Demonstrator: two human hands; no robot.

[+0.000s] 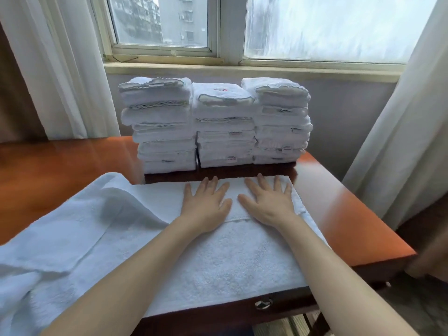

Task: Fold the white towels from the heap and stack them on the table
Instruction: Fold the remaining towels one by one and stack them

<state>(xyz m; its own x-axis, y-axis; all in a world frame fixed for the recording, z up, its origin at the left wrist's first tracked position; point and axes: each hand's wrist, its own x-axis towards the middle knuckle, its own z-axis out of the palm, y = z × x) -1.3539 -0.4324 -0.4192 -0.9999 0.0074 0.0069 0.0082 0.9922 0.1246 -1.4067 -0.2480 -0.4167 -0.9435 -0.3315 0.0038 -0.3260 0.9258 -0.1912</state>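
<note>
A white towel (218,258) lies spread across the near part of the wooden table (351,214). Its left part is rumpled and hangs over the near edge. My left hand (206,204) and my right hand (269,202) lie flat side by side on the towel's far part, palms down, fingers spread and straight, pressing the cloth. Behind them stand three stacks of folded white towels: a left stack (160,124), a middle stack (223,127) and a right stack (281,122), side by side along the table's far edge.
Bare wood shows at the table's left (48,175) and right. A metal drawer knob (263,304) sits under the near edge. White curtains (72,69) hang on both sides of the window (315,27) behind the stacks.
</note>
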